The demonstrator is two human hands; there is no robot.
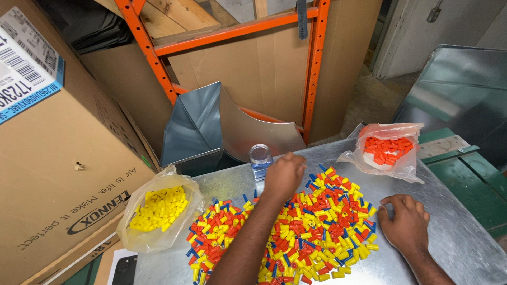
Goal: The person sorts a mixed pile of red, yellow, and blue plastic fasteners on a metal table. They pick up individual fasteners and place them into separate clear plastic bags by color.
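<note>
A wide heap of small yellow, red and blue caps [311, 227] covers the metal table [449, 232]. My left hand [284, 177] reaches across the heap to its far edge, fingers curled, right beside a small clear jar [260, 160] holding blue caps; whether it holds a cap is hidden. My right hand [405, 220] rests on the table at the heap's right edge, fingers bent down onto the surface.
A clear bag of yellow caps [158, 211] lies at the left. A clear bag of red caps [388, 150] lies at the back right. A big cardboard box [53, 174] stands left, sheet-metal duct pieces [211, 126] and an orange rack [317, 68] behind. A phone [121, 269] lies bottom left.
</note>
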